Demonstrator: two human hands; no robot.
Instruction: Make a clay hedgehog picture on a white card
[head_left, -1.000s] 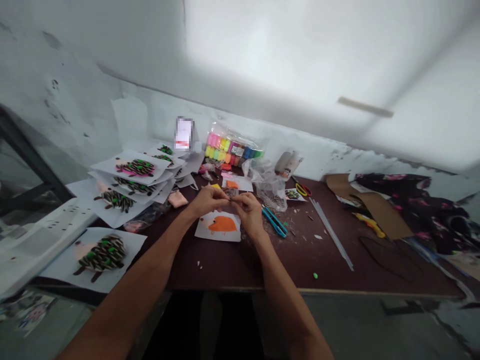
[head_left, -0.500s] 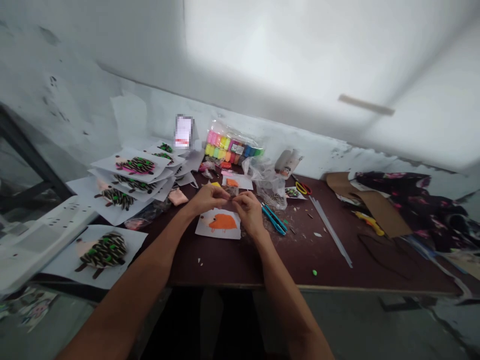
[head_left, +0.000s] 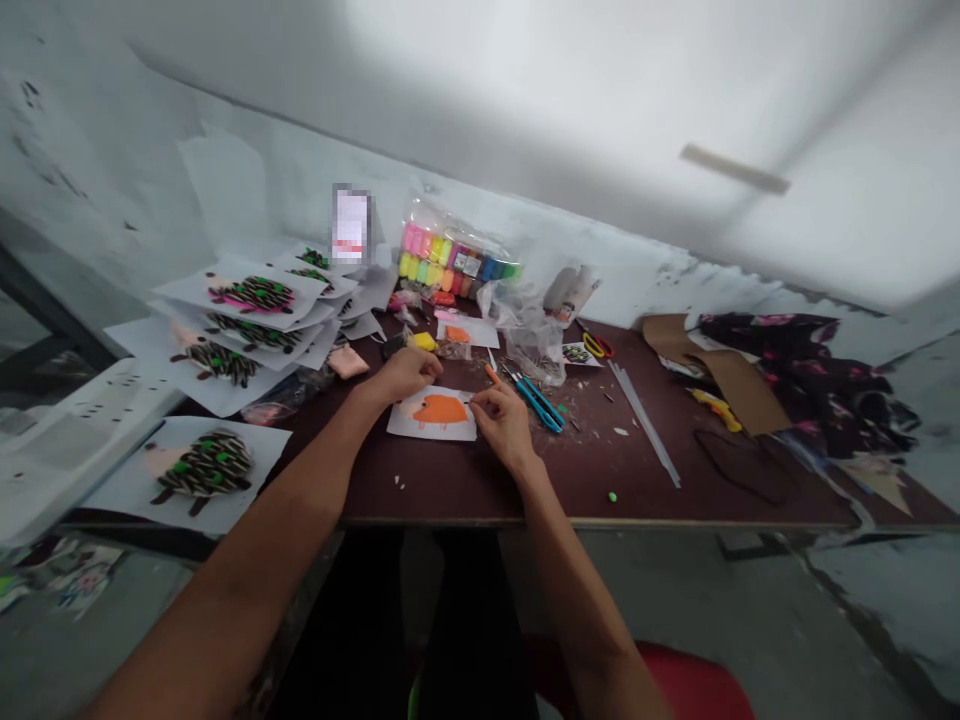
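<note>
The head view shows an orange animal shape [head_left: 442, 409] on a white sheet [head_left: 435, 432], lying flat on the table [head_left: 450, 490] between the hands. The right hand [head_left: 504, 418] has its grip narrow, thumb and finger pinched at the sheet's right edge; anything between them is too small to tell. The left hand [head_left: 407, 374] is curled at the upper left edge, its grip unclear. Blue-handled cutters [head_left: 541, 405] lie just right of the right hand, with scissors [head_left: 598, 346] beyond.
</note>
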